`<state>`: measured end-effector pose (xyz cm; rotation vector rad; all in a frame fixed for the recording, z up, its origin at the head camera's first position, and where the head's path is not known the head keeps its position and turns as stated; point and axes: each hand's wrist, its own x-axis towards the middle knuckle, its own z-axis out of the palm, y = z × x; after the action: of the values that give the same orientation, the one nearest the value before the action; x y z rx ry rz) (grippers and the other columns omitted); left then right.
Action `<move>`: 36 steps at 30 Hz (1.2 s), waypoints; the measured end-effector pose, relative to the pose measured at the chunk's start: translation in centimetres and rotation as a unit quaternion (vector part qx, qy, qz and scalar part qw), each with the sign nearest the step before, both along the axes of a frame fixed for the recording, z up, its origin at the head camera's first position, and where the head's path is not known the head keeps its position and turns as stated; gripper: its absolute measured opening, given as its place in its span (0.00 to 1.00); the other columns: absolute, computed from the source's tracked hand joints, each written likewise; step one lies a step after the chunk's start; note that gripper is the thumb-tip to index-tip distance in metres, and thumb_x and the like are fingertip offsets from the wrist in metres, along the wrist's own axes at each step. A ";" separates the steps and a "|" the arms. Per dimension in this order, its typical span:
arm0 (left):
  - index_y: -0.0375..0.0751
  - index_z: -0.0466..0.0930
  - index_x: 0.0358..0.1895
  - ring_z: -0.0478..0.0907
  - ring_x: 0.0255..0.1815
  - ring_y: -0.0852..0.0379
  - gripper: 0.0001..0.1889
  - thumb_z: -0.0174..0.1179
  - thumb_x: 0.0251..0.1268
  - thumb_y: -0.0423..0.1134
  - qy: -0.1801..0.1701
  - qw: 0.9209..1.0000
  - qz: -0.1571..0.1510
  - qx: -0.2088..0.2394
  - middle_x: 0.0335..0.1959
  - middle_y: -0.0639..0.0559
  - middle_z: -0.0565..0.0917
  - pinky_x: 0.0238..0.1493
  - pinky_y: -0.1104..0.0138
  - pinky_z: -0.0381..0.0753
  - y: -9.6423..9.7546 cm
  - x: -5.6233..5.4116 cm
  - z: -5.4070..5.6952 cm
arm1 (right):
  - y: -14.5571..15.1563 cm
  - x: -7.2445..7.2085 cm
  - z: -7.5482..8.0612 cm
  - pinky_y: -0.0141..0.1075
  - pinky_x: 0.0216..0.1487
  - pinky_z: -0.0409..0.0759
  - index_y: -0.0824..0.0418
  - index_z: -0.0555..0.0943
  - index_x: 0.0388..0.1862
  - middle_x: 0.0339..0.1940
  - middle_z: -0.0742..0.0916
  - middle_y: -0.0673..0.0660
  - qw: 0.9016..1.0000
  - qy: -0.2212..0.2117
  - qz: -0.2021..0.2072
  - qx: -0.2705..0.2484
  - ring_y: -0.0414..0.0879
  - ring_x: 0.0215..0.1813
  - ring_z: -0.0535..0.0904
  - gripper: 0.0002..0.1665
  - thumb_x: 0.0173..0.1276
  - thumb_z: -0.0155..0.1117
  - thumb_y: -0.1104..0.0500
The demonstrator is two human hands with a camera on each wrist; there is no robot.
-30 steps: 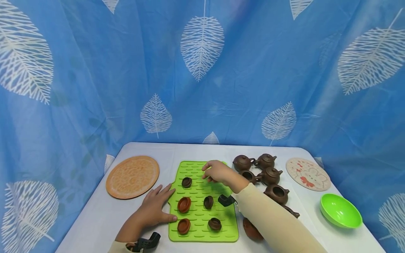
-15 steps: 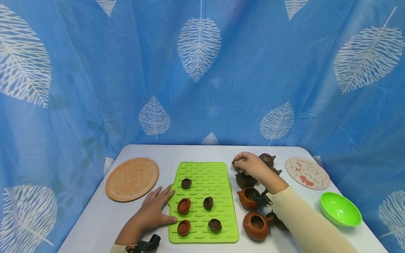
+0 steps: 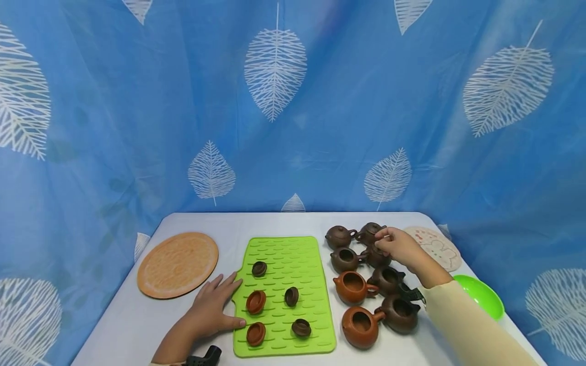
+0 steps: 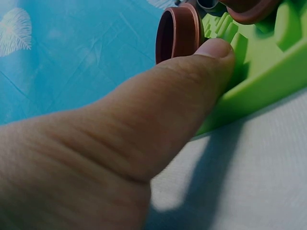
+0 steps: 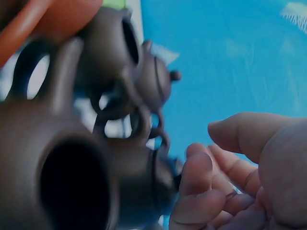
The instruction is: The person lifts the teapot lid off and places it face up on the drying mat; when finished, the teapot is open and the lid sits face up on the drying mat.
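My left hand (image 3: 206, 307) lies spread at the left edge of a green ridged mat (image 3: 284, 249), its thumb over the edge. In the left wrist view that thumb overlaps a reddish-brown teapot lid (image 4: 180, 33). Several small lids, such as a dark brown one (image 3: 259, 269), sit upside down or tilted on the mat. My right hand (image 3: 403, 248) hovers beside a dark lidded teapot (image 3: 376, 257), thumb and fingers apart, fingertips near its knob. Behind it stand two more lidded teapots, one at the back left (image 3: 339, 237). Several lidless pots stand nearer, including an orange-brown teapot (image 3: 348, 333).
A round tan mat (image 3: 178, 264) lies at the left of the white table (image 3: 233, 223). On the right are a round bunny-print mat (image 3: 439, 249) and a green bowl (image 3: 485, 300), both partly behind my right arm. A blue leaf-print curtain (image 3: 339, 152) hangs around the table.
My right hand has moved from above the green mat rightward, past the back-left teapot, to the dark lidded teapot. My left hand stays at the mat's edge. The head view has shifted slightly.
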<state>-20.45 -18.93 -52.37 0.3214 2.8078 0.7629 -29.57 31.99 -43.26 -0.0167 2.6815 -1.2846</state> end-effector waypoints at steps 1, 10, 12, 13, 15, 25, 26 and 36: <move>0.54 0.67 0.81 0.46 0.86 0.33 0.60 0.78 0.40 0.73 -0.003 1.000 0.003 0.000 0.86 0.52 0.58 0.79 0.29 0.42 -0.1 0.1 -0.1 | 0.2 0.0 -0.3 0.46 0.39 0.79 0.68 0.74 0.64 0.41 0.83 0.61 1.000 -0.004 -0.005 0.009 0.51 0.39 0.79 0.22 0.79 0.60 0.56; 0.56 0.67 0.81 0.46 0.86 0.34 0.60 0.77 0.40 0.75 -0.003 1.000 0.003 0.001 0.86 0.52 0.58 0.80 0.31 0.41 0.1 0.0 -0.2 | 2.0 0.2 -1.5 0.43 0.38 0.81 0.68 0.74 0.67 0.49 0.85 0.65 0.998 -0.020 -0.025 0.057 0.54 0.42 0.80 0.25 0.78 0.61 0.55; 0.55 0.67 0.81 0.46 0.86 0.34 0.60 0.77 0.40 0.74 -0.004 1.000 0.003 -0.002 0.86 0.52 0.58 0.80 0.31 0.41 0.2 0.0 -0.1 | 2.0 0.1 -1.4 0.42 0.37 0.80 0.67 0.76 0.67 0.47 0.85 0.64 0.997 -0.023 -0.034 0.066 0.54 0.42 0.80 0.25 0.78 0.61 0.55; 0.55 0.67 0.81 0.46 0.86 0.34 0.60 0.77 0.40 0.74 -0.003 1.000 0.003 -0.003 0.86 0.52 0.58 0.80 0.31 0.41 0.3 0.0 0.0 | 2.0 0.1 -1.4 0.41 0.37 0.79 0.67 0.76 0.66 0.47 0.85 0.64 0.997 -0.021 -0.036 0.071 0.53 0.42 0.80 0.24 0.78 0.61 0.55; 0.54 0.67 0.81 0.46 0.86 0.34 0.60 0.77 0.40 0.74 0.002 1.000 0.001 -0.005 0.86 0.52 0.58 0.81 0.31 0.42 0.4 0.0 0.1 | 2.1 0.0 -1.2 0.41 0.36 0.78 0.67 0.77 0.64 0.45 0.85 0.63 0.996 -0.015 -0.042 0.081 0.53 0.41 0.80 0.23 0.78 0.62 0.55; 0.53 0.67 0.81 0.47 0.86 0.33 0.59 0.76 0.42 0.74 0.009 1.000 -0.010 -0.002 0.86 0.51 0.58 0.81 0.31 0.42 0.5 0.0 0.0 | 2.4 -0.3 -1.2 0.41 0.34 0.77 0.64 0.80 0.55 0.40 0.86 0.61 0.993 0.000 -0.044 0.111 0.52 0.37 0.80 0.15 0.77 0.64 0.55; 0.53 0.66 0.81 0.46 0.86 0.33 0.59 0.76 0.42 0.74 0.009 1.000 -0.010 -0.002 0.86 0.51 0.58 0.81 0.31 0.42 0.5 0.1 0.0 | 2.4 -0.3 -1.2 0.41 0.35 0.76 0.64 0.80 0.55 0.39 0.86 0.61 0.992 -0.001 -0.043 0.116 0.52 0.38 0.81 0.15 0.78 0.64 0.55; 0.53 0.67 0.81 0.46 0.86 0.33 0.59 0.77 0.42 0.73 0.004 1.000 0.002 -0.011 0.86 0.51 0.58 0.81 0.31 0.42 -0.1 0.5 0.1 | 2.2 -0.1 -1.8 0.38 0.32 0.81 0.72 0.72 0.64 0.46 0.90 0.63 0.998 0.007 -0.065 0.004 0.49 0.38 0.85 0.19 0.85 0.51 0.58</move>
<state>-19.97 -19.00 -52.32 0.3153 2.8232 0.7336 -29.64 34.20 -45.11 0.1518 2.7383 -1.3148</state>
